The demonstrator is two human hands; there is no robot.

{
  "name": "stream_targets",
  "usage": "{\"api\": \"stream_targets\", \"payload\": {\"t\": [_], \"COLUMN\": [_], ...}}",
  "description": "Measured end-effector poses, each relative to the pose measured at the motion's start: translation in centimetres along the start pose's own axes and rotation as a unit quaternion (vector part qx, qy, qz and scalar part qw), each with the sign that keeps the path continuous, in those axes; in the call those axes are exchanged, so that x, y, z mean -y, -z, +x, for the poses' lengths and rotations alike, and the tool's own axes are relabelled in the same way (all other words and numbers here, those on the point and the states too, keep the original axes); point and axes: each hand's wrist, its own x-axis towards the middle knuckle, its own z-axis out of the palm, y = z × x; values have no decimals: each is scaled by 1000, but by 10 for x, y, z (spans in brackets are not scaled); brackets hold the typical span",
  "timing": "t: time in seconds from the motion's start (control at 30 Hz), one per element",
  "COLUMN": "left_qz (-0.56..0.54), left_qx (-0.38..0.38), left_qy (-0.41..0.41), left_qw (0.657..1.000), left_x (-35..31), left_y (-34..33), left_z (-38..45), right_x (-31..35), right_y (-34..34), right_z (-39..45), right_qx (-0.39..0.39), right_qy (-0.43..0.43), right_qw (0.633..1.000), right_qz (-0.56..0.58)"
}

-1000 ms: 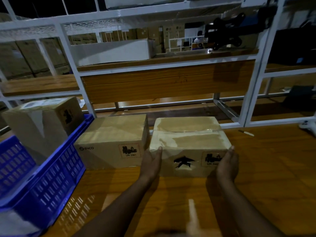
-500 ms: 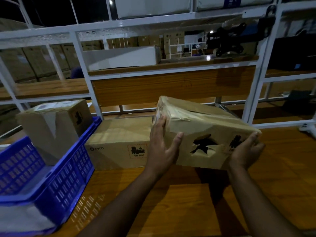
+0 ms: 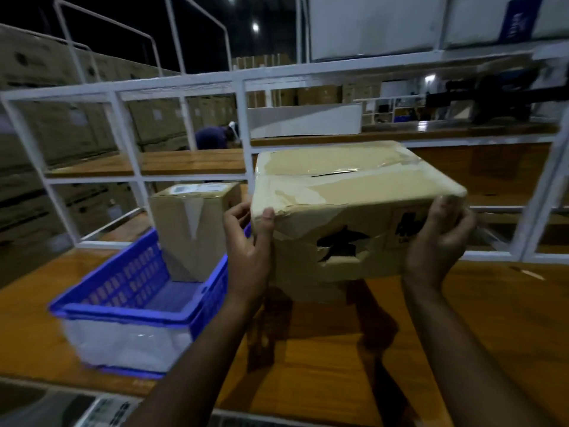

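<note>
My left hand [image 3: 246, 241] and right hand [image 3: 437, 238] grip opposite ends of the torn cardboard box [image 3: 354, 192], fingers curled, steadying its damaged front above the table [image 3: 492, 303].

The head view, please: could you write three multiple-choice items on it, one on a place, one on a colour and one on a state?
1. Where does the small sealed box stand? A in the crate; B on the top shelf; C on the floor.
2. What colour is the crate? A red; B blue; C green.
3. How is the torn box held? A set down flat; B lifted from both ends; C lifted from one end only.
Answers: 1 A, the crate's walls surround its base. 2 B, its lattice walls are blue. 3 B, the left hand and right hand grip its ends above the table.
</note>
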Motion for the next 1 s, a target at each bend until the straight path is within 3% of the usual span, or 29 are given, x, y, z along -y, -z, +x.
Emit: {"api": "stream_targets", "payload": {"t": [0.37,0.6,0.73,0.87,1.0], "left_qz": [-10,-24,-36,4,-101], "left_qx": [-165,-183,-174,-165,-167], "left_qy": [146,138,197,313,477], "left_qw": [975,973,964,935,857], "left_x": [38,46,68,92,100], "left_y": [180,214,228,225,224], "left_z": [23,33,47,54,80], "right_x": [69,105,97,71,38], "right_y": [-149,-237,-277,-311,-337], "right_z": [-112,-139,-154,-172,-183], "right_qx": [185,220,275,338,409], "right_qy": [106,240,289,305,296], "right_qw": [977,945,916,887,860], "right_qz": [18,29,41,78,74]}}
